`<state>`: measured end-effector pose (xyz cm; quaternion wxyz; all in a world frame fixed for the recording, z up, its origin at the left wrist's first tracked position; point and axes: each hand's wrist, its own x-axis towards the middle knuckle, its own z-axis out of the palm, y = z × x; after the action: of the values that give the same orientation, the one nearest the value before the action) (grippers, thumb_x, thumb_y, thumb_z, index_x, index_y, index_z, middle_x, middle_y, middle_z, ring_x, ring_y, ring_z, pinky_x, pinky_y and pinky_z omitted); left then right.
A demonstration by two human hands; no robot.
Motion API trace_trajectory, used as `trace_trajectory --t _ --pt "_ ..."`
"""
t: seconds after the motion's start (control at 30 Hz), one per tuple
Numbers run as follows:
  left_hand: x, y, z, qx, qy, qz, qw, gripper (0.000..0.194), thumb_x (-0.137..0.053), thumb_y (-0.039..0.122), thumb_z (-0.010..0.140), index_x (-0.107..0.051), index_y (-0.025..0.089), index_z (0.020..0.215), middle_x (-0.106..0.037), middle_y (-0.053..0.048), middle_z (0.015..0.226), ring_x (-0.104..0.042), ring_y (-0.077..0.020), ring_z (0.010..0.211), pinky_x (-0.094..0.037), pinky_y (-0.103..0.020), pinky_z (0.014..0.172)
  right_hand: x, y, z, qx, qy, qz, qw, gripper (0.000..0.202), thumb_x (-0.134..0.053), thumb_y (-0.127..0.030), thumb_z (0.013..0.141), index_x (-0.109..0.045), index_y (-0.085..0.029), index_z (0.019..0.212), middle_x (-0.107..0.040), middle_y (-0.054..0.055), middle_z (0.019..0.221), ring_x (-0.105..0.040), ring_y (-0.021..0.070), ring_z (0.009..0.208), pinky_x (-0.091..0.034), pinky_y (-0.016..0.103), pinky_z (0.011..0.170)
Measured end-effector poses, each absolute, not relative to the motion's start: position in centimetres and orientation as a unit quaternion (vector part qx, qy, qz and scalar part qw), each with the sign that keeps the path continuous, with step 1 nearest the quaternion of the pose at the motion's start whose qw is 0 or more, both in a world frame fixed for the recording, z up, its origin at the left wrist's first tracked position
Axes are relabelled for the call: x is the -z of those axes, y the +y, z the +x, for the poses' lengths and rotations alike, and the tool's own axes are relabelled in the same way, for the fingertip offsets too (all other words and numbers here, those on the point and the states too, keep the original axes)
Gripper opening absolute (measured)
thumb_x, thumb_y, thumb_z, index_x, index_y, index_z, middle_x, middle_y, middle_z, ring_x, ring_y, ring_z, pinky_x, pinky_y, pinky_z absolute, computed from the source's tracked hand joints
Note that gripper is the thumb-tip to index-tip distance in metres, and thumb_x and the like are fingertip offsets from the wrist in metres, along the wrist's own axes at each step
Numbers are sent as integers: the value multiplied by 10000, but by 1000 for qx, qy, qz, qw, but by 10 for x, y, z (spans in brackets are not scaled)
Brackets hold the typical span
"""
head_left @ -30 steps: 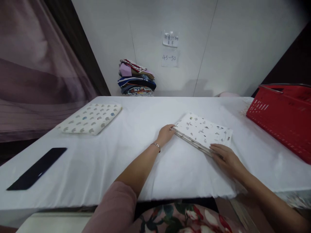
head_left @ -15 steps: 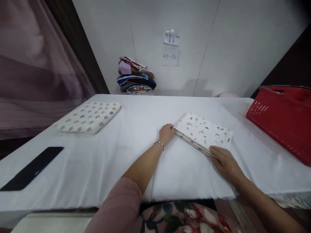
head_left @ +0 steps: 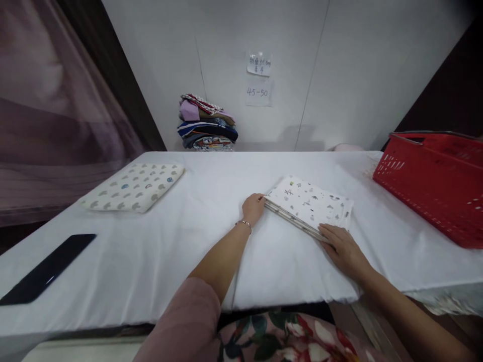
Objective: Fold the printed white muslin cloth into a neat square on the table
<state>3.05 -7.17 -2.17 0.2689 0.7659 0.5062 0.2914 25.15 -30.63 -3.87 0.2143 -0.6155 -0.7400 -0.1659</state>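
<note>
A folded white cloth (head_left: 305, 198) with small grey and dark prints lies slanted on the table, its layered edge facing me. My left hand (head_left: 253, 208), with a bracelet at the wrist, pinches the near left corner of this cloth. At the near right corner is my right hand (head_left: 342, 249), its fingers on top and the thumb below, gripping the layered edge. Apart from both hands, a second folded cloth (head_left: 136, 188), cream with grey mushroom-like shapes, rests at the table's left side.
A white cloth covers the table (head_left: 204, 241). At the right edge stands a red plastic basket (head_left: 426, 186). A dark flat panel (head_left: 47, 269) lies at the left. Behind the table is a stack of folded fabrics (head_left: 207, 123), and paper signs (head_left: 259, 93) hang on the wall.
The whole view has shifted slightly. Both hands keep their hold on the folded cloth's corners, and the cloth looks the same.
</note>
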Motion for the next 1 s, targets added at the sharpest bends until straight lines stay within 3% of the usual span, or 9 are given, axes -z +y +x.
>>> trace_trajectory --t 0.33,0.43,0.57,0.67,0.77,0.87,1.0 --pt "19 -73 27 -254 501 784 265 245 -461 273 842 -686 270 939 -668 17 997 -577 -147 902 -418 -230 740 45 -305 255 170 -738 -615 219 390 -451 -241 881 -477 -217 1270 -571 96 1215 -526 248 1105 -429 453 907" --pt "18 -75 24 -268 482 781 293 301 -459 268 832 -632 264 1079 -664 9 1017 -576 -150 918 -425 -239 784 44 -305 254 167 -737 -618 216 378 -445 -244 884 -490 -210 1258 -574 103 1210 -530 253 1102 -430 460 905" --pt "13 -76 20 -291 477 761 329 452 -467 225 796 -506 217 1246 -588 -20 1196 -547 -151 1021 -406 -247 879 44 -305 253 171 -738 -616 216 384 -444 -238 883 -477 -214 1264 -569 109 1215 -531 257 1106 -437 473 898" --pt "8 -74 23 -284 483 756 337 419 -399 345 851 -510 202 1229 -556 -47 1245 -529 -171 1070 -396 -271 895 46 -304 253 184 -741 -606 224 396 -442 -226 879 -461 -216 1274 -571 111 1211 -534 254 1104 -443 477 894" --pt "2 -72 31 -210 486 787 316 422 -392 462 844 -567 205 1130 -605 -69 1163 -548 -211 1040 -407 -299 844 47 -302 254 191 -743 -603 219 406 -447 -206 872 -453 -203 1278 -572 117 1205 -538 251 1099 -449 470 891" --pt "-3 -69 40 -159 485 806 301 316 -459 398 803 -613 196 992 -643 -79 1061 -575 -224 972 -413 -294 777 48 -301 254 197 -743 -603 213 412 -448 -203 869 -448 -198 1281 -569 118 1210 -537 251 1102 -454 464 890" --pt "-8 -69 38 -150 497 793 319 320 -514 304 751 -576 189 1043 -652 -69 1026 -595 -197 907 -415 -256 695 47 -303 254 202 -737 -614 198 381 -442 -210 871 -484 -204 1249 -580 106 1203 -548 244 1091 -458 456 894"
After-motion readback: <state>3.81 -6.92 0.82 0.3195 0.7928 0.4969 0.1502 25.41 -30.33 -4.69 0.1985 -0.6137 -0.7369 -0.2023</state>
